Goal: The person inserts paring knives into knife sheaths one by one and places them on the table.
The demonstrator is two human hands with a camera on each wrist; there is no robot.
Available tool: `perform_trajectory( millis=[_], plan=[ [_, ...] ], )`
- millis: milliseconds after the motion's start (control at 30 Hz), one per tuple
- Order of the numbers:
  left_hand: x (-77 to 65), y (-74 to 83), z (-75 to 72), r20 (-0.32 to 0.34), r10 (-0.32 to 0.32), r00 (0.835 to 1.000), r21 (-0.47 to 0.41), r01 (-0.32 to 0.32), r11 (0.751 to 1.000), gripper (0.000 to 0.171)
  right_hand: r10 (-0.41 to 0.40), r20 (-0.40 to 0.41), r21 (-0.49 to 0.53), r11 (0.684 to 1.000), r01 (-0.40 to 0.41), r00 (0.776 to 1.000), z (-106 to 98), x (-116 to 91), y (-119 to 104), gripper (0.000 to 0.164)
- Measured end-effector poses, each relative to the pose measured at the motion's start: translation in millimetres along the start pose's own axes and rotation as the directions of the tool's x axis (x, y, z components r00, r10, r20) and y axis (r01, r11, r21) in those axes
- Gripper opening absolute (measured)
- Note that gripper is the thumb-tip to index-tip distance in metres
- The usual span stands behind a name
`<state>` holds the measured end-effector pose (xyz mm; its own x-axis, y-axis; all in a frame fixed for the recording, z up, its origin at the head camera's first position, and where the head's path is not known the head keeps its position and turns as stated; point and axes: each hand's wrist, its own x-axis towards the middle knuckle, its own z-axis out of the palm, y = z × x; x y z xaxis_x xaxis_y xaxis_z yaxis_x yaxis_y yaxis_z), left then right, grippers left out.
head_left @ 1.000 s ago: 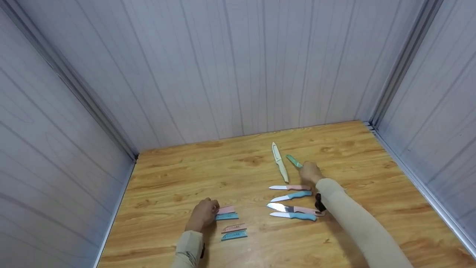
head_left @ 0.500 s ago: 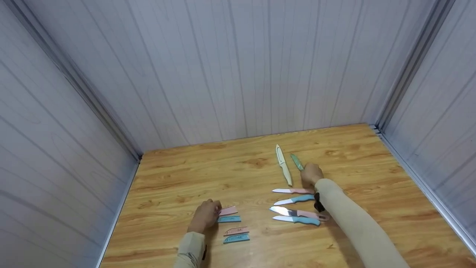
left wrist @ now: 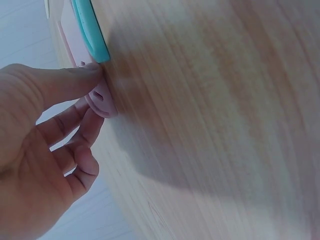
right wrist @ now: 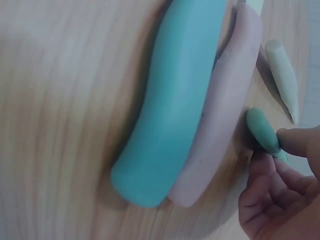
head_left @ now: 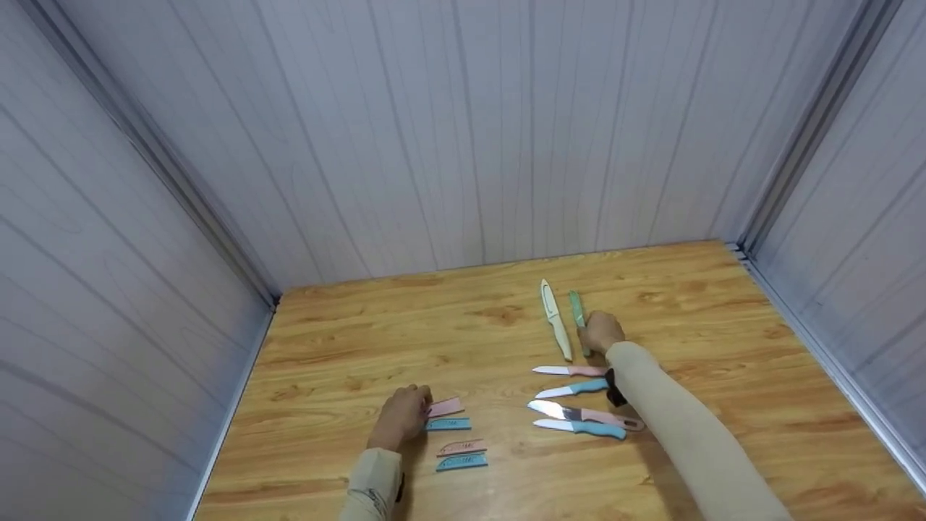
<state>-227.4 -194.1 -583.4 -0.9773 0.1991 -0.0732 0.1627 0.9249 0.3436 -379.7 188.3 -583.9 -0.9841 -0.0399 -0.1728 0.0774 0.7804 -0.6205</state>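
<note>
My left hand (head_left: 401,418) pinches the rounded end of a pink blade sheath (left wrist: 106,102) lying on the table, thumb on top. A blue sheath (head_left: 450,425) lies just below that one. Farther right, my right hand (head_left: 602,333) holds a green knife (head_left: 576,305) by its handle (right wrist: 261,129), between thumb and fingers. Its blade end appears covered in green and points away from me. Left of it lies a cream knife (head_left: 555,318), nearly parallel and apart. Nearer me are an upper pink-handled knife (head_left: 582,370) and an upper blue-handled knife (head_left: 582,387), blades bare and pointing left.
Closer to me lie a wider pink-handled knife (head_left: 604,417) and another blue-handled knife (head_left: 597,429), almost touching. A second pink sheath (head_left: 463,447) and second blue sheath (head_left: 463,462) lie on the wooden table (head_left: 325,340). Pale panel walls (head_left: 434,145) enclose it.
My right hand has turned the green knife from slanting to nearly in line with the cream knife. My left hand stays on the pink sheath. The head view has shifted slightly.
</note>
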Motion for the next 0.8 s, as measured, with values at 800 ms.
perform_trajectory(
  millis=[800],
  plan=[
    [11.5,8.8,-28.9,-0.022,0.008,1.000,-0.247,-0.013,0.969,0.015,-0.173,0.040,-0.065,0.982,0.175,0.984,-34,-37,-4,0.028]
  ],
)
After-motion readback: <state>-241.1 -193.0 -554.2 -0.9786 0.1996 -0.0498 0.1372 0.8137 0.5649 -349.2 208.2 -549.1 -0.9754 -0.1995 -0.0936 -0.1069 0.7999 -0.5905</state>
